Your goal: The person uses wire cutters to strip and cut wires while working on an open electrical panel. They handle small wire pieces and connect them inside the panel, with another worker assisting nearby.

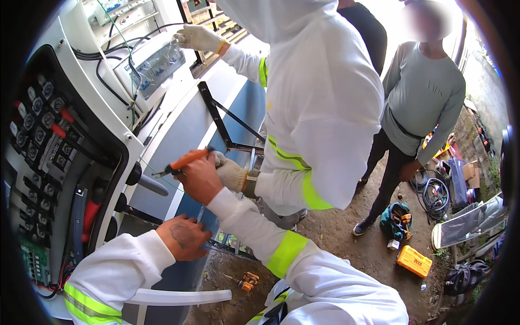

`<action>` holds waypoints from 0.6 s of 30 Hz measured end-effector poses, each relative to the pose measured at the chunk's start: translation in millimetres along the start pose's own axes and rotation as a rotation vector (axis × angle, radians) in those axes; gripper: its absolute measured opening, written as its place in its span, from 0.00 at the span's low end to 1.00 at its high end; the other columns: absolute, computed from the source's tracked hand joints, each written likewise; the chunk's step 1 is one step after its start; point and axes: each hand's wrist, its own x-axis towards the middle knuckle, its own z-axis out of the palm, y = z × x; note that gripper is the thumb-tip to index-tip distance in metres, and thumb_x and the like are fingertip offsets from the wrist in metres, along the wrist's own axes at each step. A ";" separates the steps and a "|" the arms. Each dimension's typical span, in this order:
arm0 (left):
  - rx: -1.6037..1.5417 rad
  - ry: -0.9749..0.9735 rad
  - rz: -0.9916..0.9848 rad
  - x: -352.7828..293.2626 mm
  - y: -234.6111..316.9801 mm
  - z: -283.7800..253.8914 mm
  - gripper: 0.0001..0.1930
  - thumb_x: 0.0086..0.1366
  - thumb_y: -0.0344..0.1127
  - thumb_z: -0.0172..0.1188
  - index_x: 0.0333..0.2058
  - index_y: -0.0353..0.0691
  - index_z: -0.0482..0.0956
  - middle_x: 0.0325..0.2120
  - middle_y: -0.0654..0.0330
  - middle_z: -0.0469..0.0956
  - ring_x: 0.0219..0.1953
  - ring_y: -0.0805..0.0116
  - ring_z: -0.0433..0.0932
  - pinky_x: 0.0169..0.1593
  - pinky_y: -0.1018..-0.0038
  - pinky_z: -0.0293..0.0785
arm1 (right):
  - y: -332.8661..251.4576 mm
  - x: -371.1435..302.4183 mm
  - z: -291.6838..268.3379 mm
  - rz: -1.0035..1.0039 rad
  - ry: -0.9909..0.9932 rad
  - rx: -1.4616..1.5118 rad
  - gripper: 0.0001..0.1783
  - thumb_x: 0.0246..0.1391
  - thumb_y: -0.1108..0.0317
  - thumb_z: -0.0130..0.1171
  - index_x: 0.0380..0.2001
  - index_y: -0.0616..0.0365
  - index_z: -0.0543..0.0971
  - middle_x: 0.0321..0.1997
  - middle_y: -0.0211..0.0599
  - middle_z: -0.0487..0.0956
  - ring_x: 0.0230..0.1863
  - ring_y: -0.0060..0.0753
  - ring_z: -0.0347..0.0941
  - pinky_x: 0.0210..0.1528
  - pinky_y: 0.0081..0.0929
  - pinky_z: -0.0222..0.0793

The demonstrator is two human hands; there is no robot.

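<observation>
The right hand point(197, 176) is closed around the orange handle of a tool point(188, 159). This tool is in the air, near the right edge of the cabinet point(100, 97), and its dark tip points to the left, toward this edge. Just beyond the right hand is a co-worker's gloved hand point(232, 174); I cannot tell if the two are touching.

The left hand point(181, 238) is lower, also near the right edge of the cabinet, with the fingers together and a little bent. I cannot tell if it holds the dark bar point(142, 215) beside it or only lies over it. Below the left hand, a white strip point(184, 296) reaches out to the right.

Inside the cabinet, rows of terminals point(40, 116) stand toward its left edge. Near the cabinet's top is a breaker box point(160, 67), with the co-worker's other glove point(200, 39) close to its upper right corner.

On the ground point(336, 238) lie a drill point(249, 280), a yellow case point(414, 261), a green bag point(395, 221) and, near the right edge, a cable coil point(435, 197). A person in grey point(425, 86) stands behind the bag.
</observation>
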 end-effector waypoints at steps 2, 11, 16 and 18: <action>0.014 0.025 -0.001 -1.1 -0.8 2.4 0.24 0.61 0.54 0.59 0.48 0.43 0.76 0.41 0.56 0.79 0.48 0.57 0.77 0.54 0.60 0.72 | -5.6 -13.7 -15.4 -0.046 0.080 0.271 0.14 0.51 0.60 0.64 0.42 0.49 0.82 0.39 0.38 0.80 0.46 0.47 0.73 0.63 0.57 0.52; -0.348 -0.054 -0.131 -1.4 0.7 -26.4 0.36 0.61 0.66 0.54 0.51 0.36 0.73 0.45 0.51 0.78 0.50 0.48 0.76 0.55 0.56 0.70 | -28.3 -86.2 -91.3 0.268 0.299 1.031 0.19 0.55 0.73 0.64 0.51 0.58 0.77 0.33 0.33 0.78 0.34 0.22 0.73 0.36 0.25 0.68; -0.889 0.060 -0.076 -0.1 2.1 -42.1 0.64 0.48 0.80 0.57 0.68 0.33 0.48 0.61 0.34 0.63 0.61 0.42 0.68 0.62 0.61 0.66 | -26.1 -102.9 -129.8 -0.023 0.328 0.307 0.28 0.49 0.81 0.63 0.56 0.57 0.75 0.37 0.41 0.77 0.36 0.41 0.75 0.41 0.30 0.70; -1.032 0.181 -0.010 1.0 5.4 -44.3 0.63 0.48 0.79 0.58 0.68 0.32 0.48 0.62 0.35 0.63 0.60 0.41 0.69 0.61 0.61 0.66 | -31.1 -109.3 -139.0 -0.003 0.201 0.349 0.32 0.48 0.84 0.59 0.59 0.56 0.73 0.41 0.43 0.76 0.40 0.41 0.75 0.43 0.31 0.70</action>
